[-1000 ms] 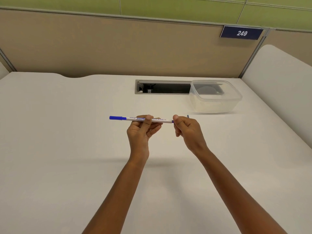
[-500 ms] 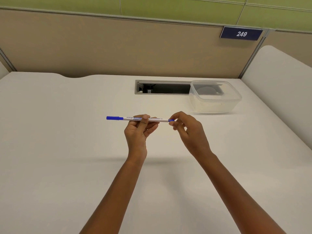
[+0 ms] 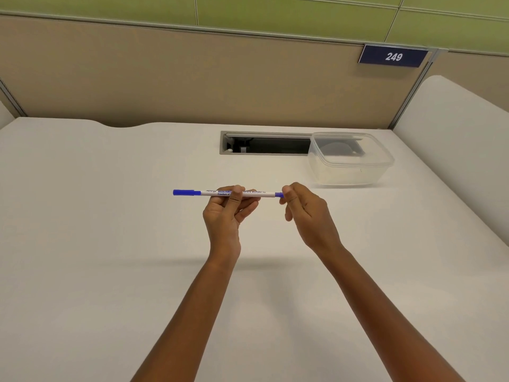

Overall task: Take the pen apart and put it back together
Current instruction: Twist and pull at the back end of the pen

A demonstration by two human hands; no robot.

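Note:
A thin white whiteboard pen point(image 3: 209, 192) with blue print and a blue cap on its left end is held level above the white desk. My left hand point(image 3: 227, 213) grips the barrel near its middle, thumb on top and fingers curled underneath. My right hand point(image 3: 305, 213) pinches the blue right end of the pen between thumb and fingertips. That end is mostly hidden by my fingers.
A clear plastic container point(image 3: 351, 158) stands at the back right of the desk point(image 3: 110, 244), partly over a rectangular cable slot point(image 3: 264, 143). A beige partition with a "249" sign point(image 3: 393, 56) closes the back. A white panel rises on the right.
The pen and both hands have drifted slightly left. My right hand has shifted its fingers from curled beside the pen's right end to pinching it with thumb and fingertips.

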